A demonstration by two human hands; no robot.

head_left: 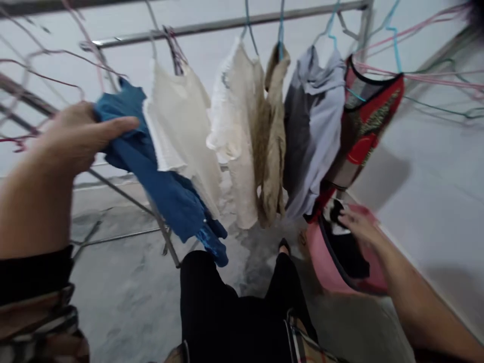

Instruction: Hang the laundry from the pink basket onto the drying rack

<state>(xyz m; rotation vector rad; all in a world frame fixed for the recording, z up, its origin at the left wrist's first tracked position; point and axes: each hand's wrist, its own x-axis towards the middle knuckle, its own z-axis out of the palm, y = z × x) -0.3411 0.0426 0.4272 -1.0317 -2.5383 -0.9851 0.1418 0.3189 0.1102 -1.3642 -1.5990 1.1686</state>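
My left hand (81,132) is closed on the top of a blue garment (159,186), thumb in front and the other fingers hidden behind the cloth. The garment hangs slanting down to the right, partly behind a white sleeveless top (181,116). At the lower right, my right hand (361,227) reaches into a pink basket (317,254) with its fingers stretched out. Its fingertips are at a black-and-white cloth (336,214); whether they grip it I cannot tell. Black clothing (348,254) lies lower in the basket.
A metal rack's bar (227,24) carries a cream shirt (244,141), a brown garment (274,146), a grey hooded top (313,126) and a red patterned vest (363,136). Bare wire hangers (56,53) hang at the left, others at the right. A white wall (434,181) borders the right.
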